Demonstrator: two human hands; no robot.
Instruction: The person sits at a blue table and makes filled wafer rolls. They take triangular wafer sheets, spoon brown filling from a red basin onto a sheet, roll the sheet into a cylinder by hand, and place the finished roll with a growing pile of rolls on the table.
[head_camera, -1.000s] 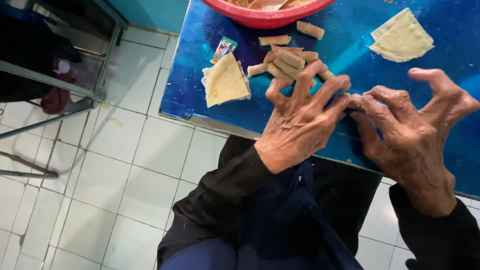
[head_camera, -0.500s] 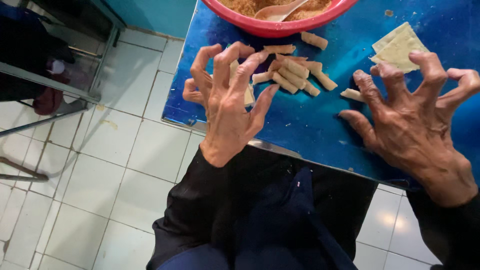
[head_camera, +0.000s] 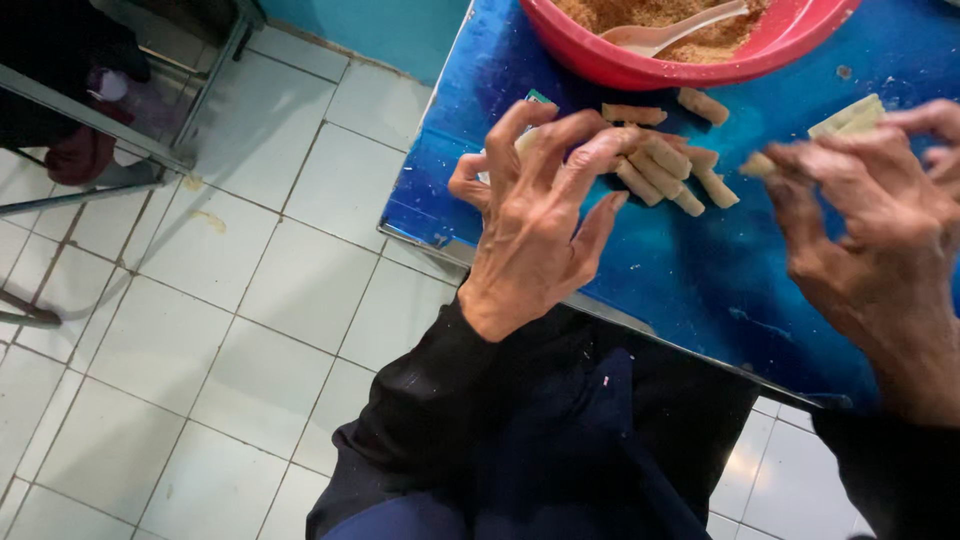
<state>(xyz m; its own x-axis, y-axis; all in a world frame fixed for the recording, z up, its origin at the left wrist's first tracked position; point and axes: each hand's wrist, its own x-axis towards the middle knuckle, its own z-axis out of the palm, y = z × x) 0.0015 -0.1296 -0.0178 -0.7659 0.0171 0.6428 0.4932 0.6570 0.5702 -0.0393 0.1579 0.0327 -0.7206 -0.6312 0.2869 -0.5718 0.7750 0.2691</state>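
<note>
The left hand (head_camera: 535, 215) hovers over the near-left part of the blue table (head_camera: 700, 290), fingers spread wide and empty, the fingertips just beside the pile of rolls (head_camera: 665, 160), likely poised to take one or to reach the wrapper half hidden beneath it. The right hand (head_camera: 870, 215) pinches one small roll (head_camera: 757, 165) between narrowed fingertips, clear of the pile and raised off the surface. The red bowl (head_camera: 640, 72) of brown filling, with a spoon (head_camera: 660, 35) in it, stands at the far edge, close to the rolls.
</note>
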